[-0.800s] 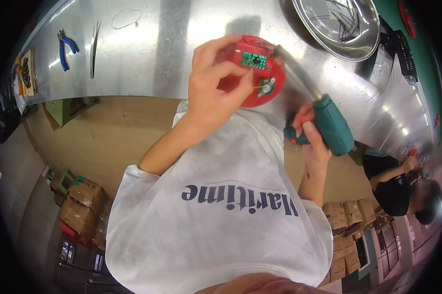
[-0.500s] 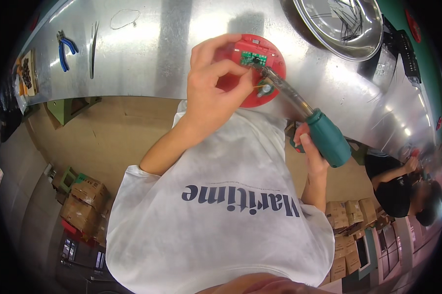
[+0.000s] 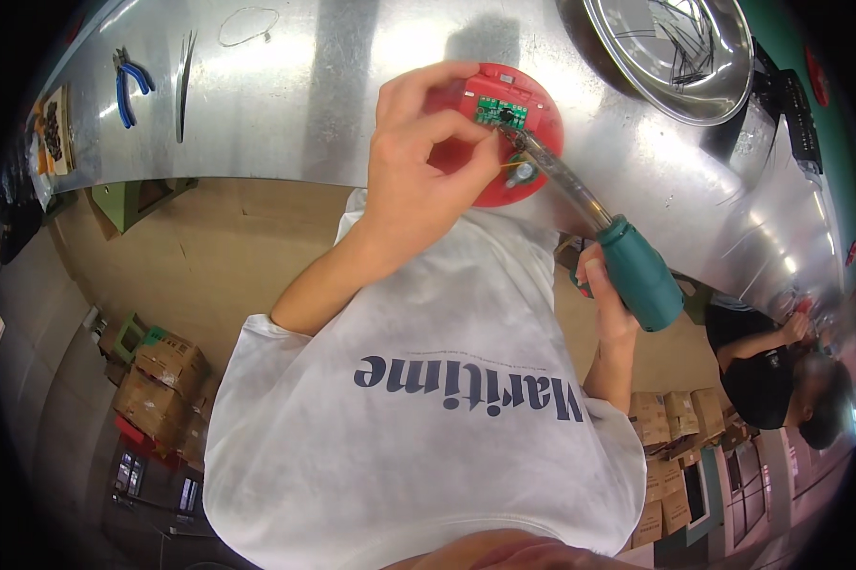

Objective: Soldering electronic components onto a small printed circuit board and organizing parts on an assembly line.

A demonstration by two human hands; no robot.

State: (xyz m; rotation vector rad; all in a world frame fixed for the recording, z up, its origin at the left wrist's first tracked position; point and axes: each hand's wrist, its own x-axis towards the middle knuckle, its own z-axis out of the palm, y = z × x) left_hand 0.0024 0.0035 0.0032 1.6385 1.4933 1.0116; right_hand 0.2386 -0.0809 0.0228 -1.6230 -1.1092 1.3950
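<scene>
My left hand [image 3: 428,152] is closed in a pinch at a round red plastic housing [image 3: 547,119], with other fingers resting along its far left rim. A thin yellow wire [image 3: 511,165] shows beside the thumb and seems to run into the pinch; the fingertips hide its end. Inside the housing sits a small green circuit board [image 3: 491,109], and nearer me a green part with a silver cylinder [image 3: 521,174]. My right hand [image 3: 606,290] is wrapped round the green handle of a soldering gun [image 3: 642,275]. Its tip meets the near edge of the board, close to my left fingertips.
On the metal bench [image 3: 285,104] lie blue-handled cutters [image 3: 129,87], tweezers [image 3: 185,90] and a thin wire loop [image 3: 248,27]. A steel bowl [image 3: 670,104] holding dark wires stands far right. Cardboard boxes [image 3: 162,399] are stacked behind, and another person [image 3: 760,370] sits at right.
The whole view has shifted slightly, so the bench things appear a little to the right. Both hands, the soldering gun and the housing keep nearly the same arrangement.
</scene>
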